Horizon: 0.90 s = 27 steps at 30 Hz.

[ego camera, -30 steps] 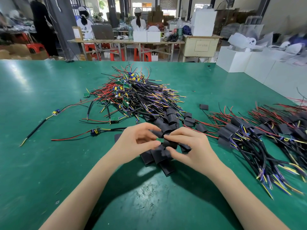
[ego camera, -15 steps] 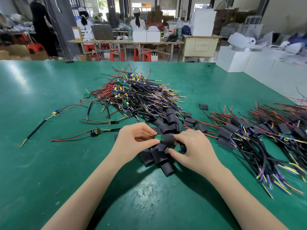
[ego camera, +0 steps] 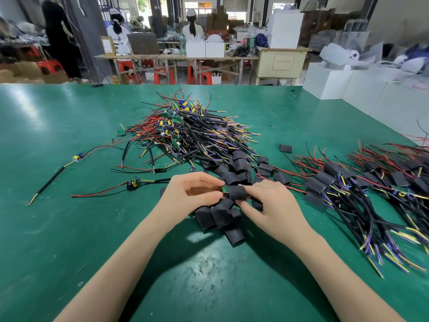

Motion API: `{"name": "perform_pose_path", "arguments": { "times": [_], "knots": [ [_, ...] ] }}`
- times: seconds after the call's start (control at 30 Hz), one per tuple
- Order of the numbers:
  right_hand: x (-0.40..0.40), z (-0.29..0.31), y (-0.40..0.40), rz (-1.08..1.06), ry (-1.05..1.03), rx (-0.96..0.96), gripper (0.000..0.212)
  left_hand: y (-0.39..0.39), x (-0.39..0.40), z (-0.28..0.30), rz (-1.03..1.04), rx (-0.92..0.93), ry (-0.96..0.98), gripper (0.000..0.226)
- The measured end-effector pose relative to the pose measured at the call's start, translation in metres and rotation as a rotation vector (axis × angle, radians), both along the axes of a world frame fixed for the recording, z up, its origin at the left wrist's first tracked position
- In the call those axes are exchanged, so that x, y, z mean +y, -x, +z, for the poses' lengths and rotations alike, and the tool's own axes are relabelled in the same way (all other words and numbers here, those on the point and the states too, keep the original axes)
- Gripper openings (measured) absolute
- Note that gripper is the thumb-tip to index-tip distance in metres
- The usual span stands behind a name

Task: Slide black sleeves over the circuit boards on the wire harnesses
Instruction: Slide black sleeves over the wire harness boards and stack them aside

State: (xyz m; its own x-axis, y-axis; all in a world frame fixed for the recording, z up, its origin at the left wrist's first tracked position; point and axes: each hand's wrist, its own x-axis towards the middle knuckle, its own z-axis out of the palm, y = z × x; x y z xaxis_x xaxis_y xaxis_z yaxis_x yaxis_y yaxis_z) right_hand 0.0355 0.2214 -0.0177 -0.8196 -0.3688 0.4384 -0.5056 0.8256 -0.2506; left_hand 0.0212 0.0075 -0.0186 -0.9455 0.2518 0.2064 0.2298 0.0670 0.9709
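My left hand (ego camera: 192, 194) pinches a small green circuit board (ego camera: 224, 189) by its left end. My right hand (ego camera: 271, 205) grips a black sleeve (ego camera: 236, 192) that covers most of that board; only the board's green left edge shows. Both hands hover just above a heap of loose black sleeves (ego camera: 220, 214) on the green table (ego camera: 69, 228). Behind them lies a tangled pile of unsleeved wire harnesses (ego camera: 192, 138) with green boards. A pile of sleeved harnesses (ego camera: 362, 189) lies to the right.
Two single harnesses (ego camera: 132, 183) (ego camera: 77, 157) lie apart on the left. One stray sleeve (ego camera: 285, 148) sits behind the right pile. White boxes (ego camera: 329, 82) stand past the table's far right edge; people work at benches in the background.
Both hands lifted slightly off the sleeve heap. The green board came into view between them, and the black sleeve has slid leftward over more of it.
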Motion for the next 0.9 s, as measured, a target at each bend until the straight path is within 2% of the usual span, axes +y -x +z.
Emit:
{"name": "perform_pose_path", "arguments": {
  "times": [0.07, 0.2, 0.33, 0.5, 0.63, 0.77, 0.9],
  "knots": [
    [0.000, -0.002, 0.000, -0.008, -0.041, -0.029, 0.019, -0.001, 0.003, -0.001, 0.004, -0.013, 0.008, 0.017],
    [-0.006, -0.006, -0.001, -0.002, -0.160, -0.088, 0.033, -0.001, 0.005, -0.002, -0.003, -0.057, -0.046, 0.014],
    [-0.009, -0.009, -0.001, 0.010, -0.169, -0.061, 0.025, -0.002, 0.004, -0.001, -0.039, -0.105, -0.040, 0.014],
    [-0.012, -0.009, -0.003, 0.013, -0.215, -0.021, 0.027, -0.002, 0.003, 0.001, -0.052, -0.159, -0.035, 0.017],
    [-0.011, -0.007, -0.005, 0.023, -0.079, -0.023, 0.019, -0.004, 0.005, -0.001, -0.114, -0.161, 0.085, 0.019],
    [-0.004, 0.001, -0.003, 0.015, -0.025, -0.095, 0.015, -0.003, 0.009, -0.002, -0.057, -0.100, 0.048, 0.018],
    [0.016, 0.014, 0.002, -0.170, 0.148, 0.021, 0.017, 0.001, 0.005, 0.001, 0.029, 0.005, 0.006, 0.014]
  ]
}}
